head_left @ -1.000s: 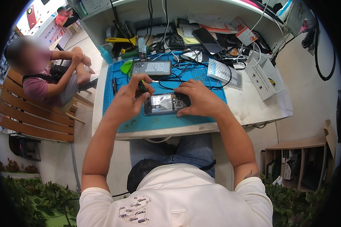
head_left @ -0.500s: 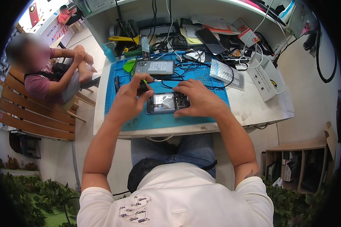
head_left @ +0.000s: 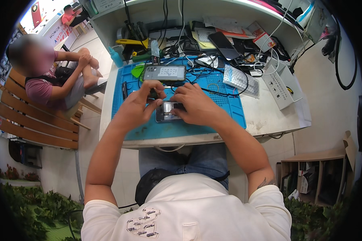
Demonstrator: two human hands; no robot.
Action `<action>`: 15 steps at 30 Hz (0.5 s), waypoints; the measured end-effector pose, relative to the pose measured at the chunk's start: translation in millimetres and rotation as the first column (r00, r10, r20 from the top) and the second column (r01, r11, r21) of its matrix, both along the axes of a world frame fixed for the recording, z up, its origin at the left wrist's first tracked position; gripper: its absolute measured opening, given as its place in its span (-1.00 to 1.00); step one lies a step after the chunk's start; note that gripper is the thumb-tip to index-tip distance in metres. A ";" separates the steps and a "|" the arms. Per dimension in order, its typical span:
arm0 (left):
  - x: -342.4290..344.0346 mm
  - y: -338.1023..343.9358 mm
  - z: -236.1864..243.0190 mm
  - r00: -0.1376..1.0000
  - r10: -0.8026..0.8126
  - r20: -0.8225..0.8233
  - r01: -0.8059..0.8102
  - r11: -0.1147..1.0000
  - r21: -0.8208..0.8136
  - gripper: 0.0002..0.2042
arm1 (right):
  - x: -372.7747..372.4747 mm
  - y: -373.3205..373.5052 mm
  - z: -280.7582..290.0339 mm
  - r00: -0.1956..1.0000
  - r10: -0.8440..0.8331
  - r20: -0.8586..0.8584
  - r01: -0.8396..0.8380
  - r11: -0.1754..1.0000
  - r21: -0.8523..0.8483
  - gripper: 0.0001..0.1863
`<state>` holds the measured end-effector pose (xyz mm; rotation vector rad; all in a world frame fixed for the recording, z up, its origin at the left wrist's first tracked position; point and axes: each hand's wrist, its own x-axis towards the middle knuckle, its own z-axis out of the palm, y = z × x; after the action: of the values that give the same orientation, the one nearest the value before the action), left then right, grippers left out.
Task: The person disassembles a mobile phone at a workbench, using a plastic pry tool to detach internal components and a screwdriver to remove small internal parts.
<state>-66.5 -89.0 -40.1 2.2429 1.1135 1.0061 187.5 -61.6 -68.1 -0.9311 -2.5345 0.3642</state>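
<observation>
One open phone [head_left: 161,116] with components [head_left: 167,107] inside; left fingers [head_left: 151,83] around dark-green tool [head_left: 153,94], right fingers [head_left: 183,97] over it, hold unclear

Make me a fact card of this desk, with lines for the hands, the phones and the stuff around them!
Left hand: holds a dark green tool, mostly hidden
Right hand: over the opened phone, covering its right part
Mat: blue, beneath the opened phone
Second phone: beyond the hands, camera side up
Right of it: bubble-wrap pouch
Back left: blue bottle
</observation>
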 end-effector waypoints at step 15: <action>2.3 0.9 14.1 1.000 -0.025 0.018 0.026 0.998 -0.066 -0.57 | -24.1 0.9 -24.3 0.996 -0.017 -0.092 0.024 0.998 0.066 -0.87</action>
<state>-64.1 -88.1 -26.0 2.1866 1.0922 0.9632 163.3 -60.7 -92.4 -0.8942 -2.4370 0.3067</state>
